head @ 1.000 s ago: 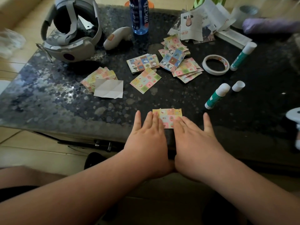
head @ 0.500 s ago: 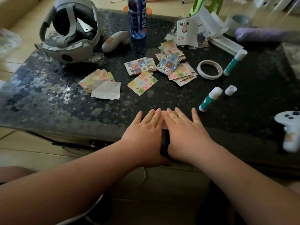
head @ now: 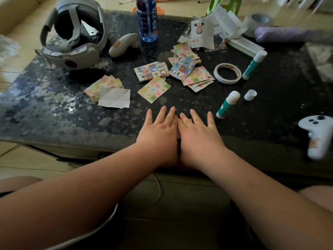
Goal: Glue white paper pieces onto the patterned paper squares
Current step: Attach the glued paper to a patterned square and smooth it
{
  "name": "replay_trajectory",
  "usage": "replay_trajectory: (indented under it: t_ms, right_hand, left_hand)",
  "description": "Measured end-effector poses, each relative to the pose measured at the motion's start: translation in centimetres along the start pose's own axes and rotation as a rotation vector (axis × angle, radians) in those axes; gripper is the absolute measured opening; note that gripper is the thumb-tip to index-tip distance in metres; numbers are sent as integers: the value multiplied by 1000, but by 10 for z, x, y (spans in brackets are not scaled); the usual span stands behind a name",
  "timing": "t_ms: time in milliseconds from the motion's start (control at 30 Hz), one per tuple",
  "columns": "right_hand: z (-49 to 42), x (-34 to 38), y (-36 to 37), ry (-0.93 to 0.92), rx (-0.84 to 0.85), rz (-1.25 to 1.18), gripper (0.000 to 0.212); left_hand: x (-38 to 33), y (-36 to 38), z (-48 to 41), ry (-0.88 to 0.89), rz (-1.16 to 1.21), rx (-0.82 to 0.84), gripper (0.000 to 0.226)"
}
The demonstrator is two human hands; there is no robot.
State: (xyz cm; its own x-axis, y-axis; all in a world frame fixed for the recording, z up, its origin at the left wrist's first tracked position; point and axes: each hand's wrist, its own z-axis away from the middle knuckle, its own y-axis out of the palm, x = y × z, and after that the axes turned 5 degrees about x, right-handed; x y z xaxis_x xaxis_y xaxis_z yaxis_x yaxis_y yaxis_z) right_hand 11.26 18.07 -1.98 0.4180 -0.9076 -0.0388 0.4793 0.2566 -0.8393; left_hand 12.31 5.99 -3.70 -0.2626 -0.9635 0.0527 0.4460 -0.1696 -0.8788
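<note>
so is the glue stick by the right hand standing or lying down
Lying down: the glue stick rests lengthwise on the table, a loose white cap beside it.

Dark, pale-speckled table (head: 54, 114). Left of the white tape ring (head: 227, 81): pastel checked paper squares (head: 196, 77), a blue-toned stack (head: 151, 71), a plain white paper piece (head: 115, 98) — right of it, a green-and-white glue stick (head: 253, 65).

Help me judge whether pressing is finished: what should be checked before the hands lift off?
1. Hands flat and pressing: ok, the left hand and right hand lie side by side, fingers straight.
2. Alignment of the glued piece: cannot tell, the hands cover it.
3. Cap on the green-and-white glue stick: not ok, its small white cap lies apart.
4. Next creased white paper sheet: ok, atop a pastel paper stack.
5. Next loose pastel checked paper square: ok, free ahead of the fingers.
</note>
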Motion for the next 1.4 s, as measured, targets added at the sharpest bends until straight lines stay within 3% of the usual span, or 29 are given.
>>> replay_trajectory:
  t_ms: [200,467,767,933,1100,1267,1400]
  right_hand:
    - [0,-1,3,-32,-7,2,91]
    - [7,5,6,-20,30,77,93]
    - [13,2,0,47,92,110,87]
    - [6,-10,-9,113,70,31,87]
    - [23,4,2,86,155,143,83]
    - [19,-9,-6,73,77,59,82]
    - [17,-10,-4,66,84,27,87]
  left_hand:
    - [-5,7,21,-11,22,42,144]
    - [12,7,24,-74,112,54,134]
    - [20,-2,18,-64,58,91,142]
    - [23,-7,23,-77,124,110,111]
    - [27,-5,18,-65,122,63,66]
    - [24,5,20,-74,123,54,74]
    - [22,1,13,-109,241,-10,62]
